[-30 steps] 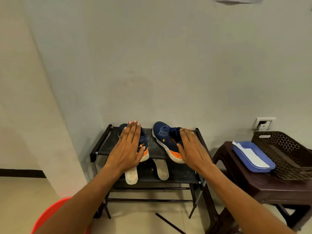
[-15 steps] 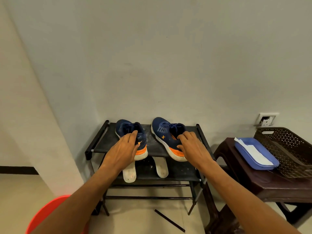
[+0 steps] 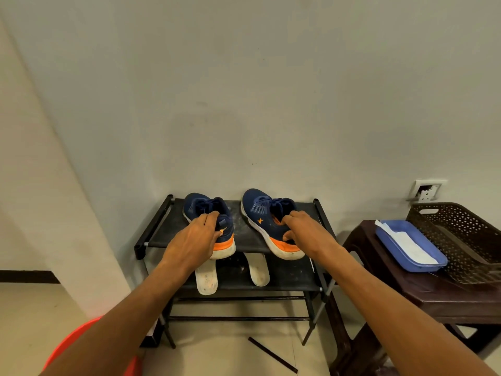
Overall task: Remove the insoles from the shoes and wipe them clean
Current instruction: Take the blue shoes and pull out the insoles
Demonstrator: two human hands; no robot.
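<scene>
Two insoles (image 3: 207,280) lay on the lower shelf of the rack (image 3: 165,232), apparently out for wiping. Above, our left hand (image 3: 195,240) curled round the heel of the left shoe (image 3: 198,203), and our right hand (image 3: 303,232) pinched the collar of the right shoe (image 3: 257,213), likely to lift both.

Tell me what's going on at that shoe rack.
A person reaches to a black shoe rack, one hand on each navy-and-orange shoe on its top shelf. The left hand grips the heel end of the left shoe; the right hand grips the right shoe at its heel opening. Two pale insoles lie on the shelf below. Nothing is being wiped yet; a white cloth sits in a blue tray on the stool to the right.
</scene>
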